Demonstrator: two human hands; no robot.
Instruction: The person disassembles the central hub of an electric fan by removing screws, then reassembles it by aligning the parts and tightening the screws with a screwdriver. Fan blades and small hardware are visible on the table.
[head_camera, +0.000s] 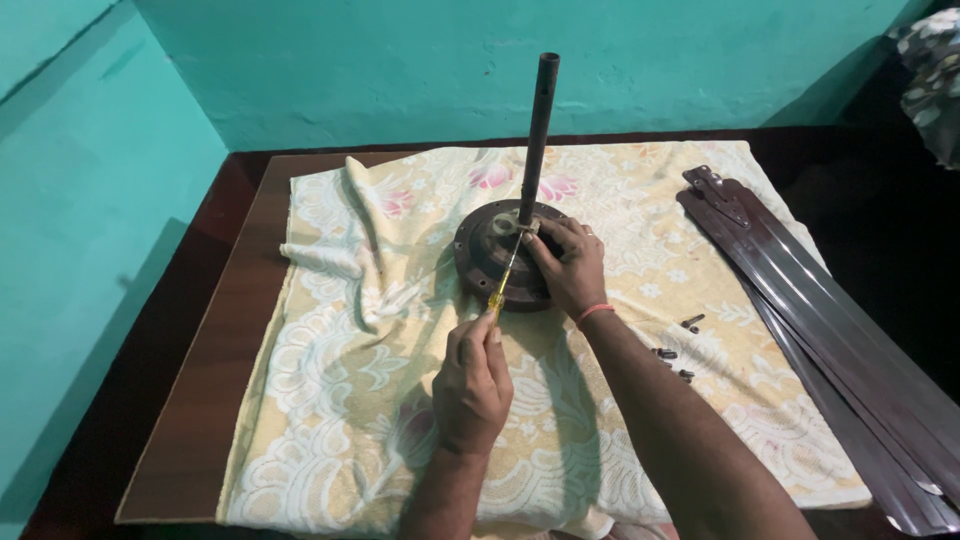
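Left hand: the left hand (470, 385) is in the lower centre of the frame; its fingers (478, 335) are closed around the yellow handle of a screwdriver (503, 282).
Right hand: the right hand (568, 265) lies on the fan motor, fingers curled and pressing on its top near the screwdriver tip.
Fan motor: the round dark fan motor (500, 258) sits in the centre of the frame on a floral cloth (340, 330), with its rod (537, 130) standing upright.
Screwdriver: its thin shaft points up to the motor top, just beside the rod base.
Progress: the blades (830, 330) already lie apart at the right of the frame, and several screws (680, 350) are loose on the cloth near them. The motor housing looks closed, so I judge the opening work is only partly done.
Counter: the cloth covers a brown counter (215, 380).
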